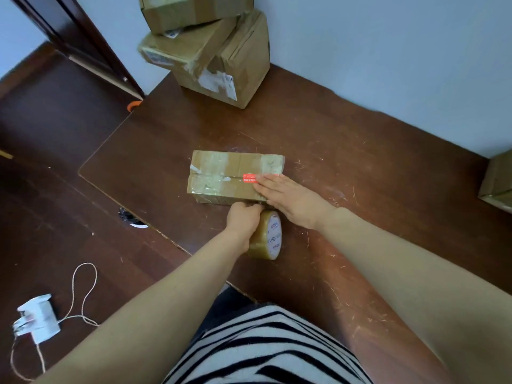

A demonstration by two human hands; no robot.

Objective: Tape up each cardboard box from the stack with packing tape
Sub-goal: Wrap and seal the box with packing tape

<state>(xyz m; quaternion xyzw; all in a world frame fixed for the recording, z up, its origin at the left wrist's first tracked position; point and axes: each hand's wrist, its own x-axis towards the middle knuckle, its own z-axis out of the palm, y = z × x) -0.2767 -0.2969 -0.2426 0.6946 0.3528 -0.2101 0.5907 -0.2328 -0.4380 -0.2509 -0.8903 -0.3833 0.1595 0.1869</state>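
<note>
Midway, the left hand point(243, 217) grips a packing tape roll point(267, 235) while the flat right hand point(288, 198) presses one small cardboard box point(235, 176); stacked boxes point(210, 48) wait behind.

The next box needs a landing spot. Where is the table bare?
Bare table lies between the middle box and the box at the right edge, and between it and the stack. Crowded: the near side, where the left hand grips the tape roll beside the right hand.
</note>
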